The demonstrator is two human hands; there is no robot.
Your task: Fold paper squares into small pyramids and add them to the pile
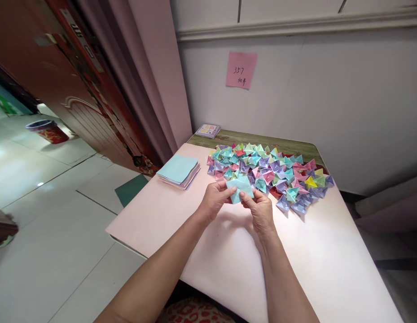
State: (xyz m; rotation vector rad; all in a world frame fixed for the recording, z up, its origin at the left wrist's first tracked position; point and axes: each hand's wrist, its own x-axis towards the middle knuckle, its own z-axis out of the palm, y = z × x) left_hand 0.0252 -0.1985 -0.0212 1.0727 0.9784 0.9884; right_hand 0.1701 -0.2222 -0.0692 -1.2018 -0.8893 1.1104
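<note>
1. Two bare hands are shown raised over the pale pink desk [225, 255], and one folded light-blue paper [241, 183] is held between them.
2. The left side of the paper is pinched by the left hand [214, 198], the thumb being laid on the upper face.
3. The right side and near edge are gripped by the right hand [262, 210], the thumb again being pressed on the upper face; both hands are thus clamped on the same piece.
4. The paper is held at the near left border of a broad cluster of folded paper pieces [269, 176], in which blue, purple, pink, green, yellow and red are seen. Whether the cluster is touched cannot be told.
5. A stack of square paper sheets [177, 169], topped with light blue, is placed on the desk to the left of the cluster.
6. Along the far edge, a wood-patterned strip [278, 144] is exposed, and a printed packet [208, 130] is set at its left end.
7. A pink note [241, 70], marked "357", is fixed to the wall [329, 89].
</note>
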